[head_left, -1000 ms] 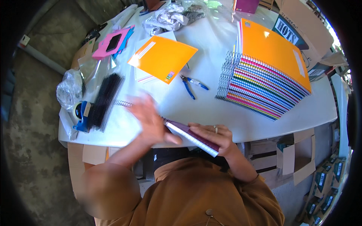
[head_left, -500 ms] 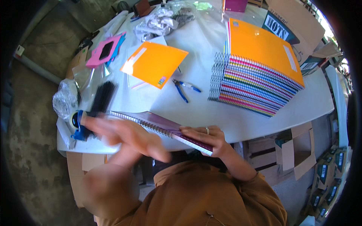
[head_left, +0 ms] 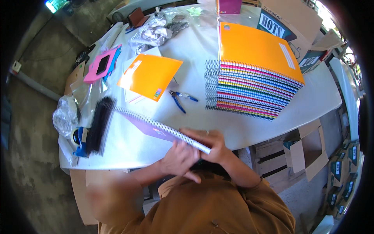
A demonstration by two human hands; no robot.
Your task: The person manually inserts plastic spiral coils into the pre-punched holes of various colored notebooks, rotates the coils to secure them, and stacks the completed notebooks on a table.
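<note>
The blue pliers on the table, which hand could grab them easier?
Probably the right hand. It sits nearer the blue pliers, almost straight below them. The left hand lies further off, pressed on the purple notebook's spiral. Both hands are busy, though.

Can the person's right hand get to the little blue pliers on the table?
Probably yes. The blue pliers lie on bare white table just beyond the right hand, with nothing between them. But that hand now grips the purple spiral notebook, so it would have to let go first.
</note>
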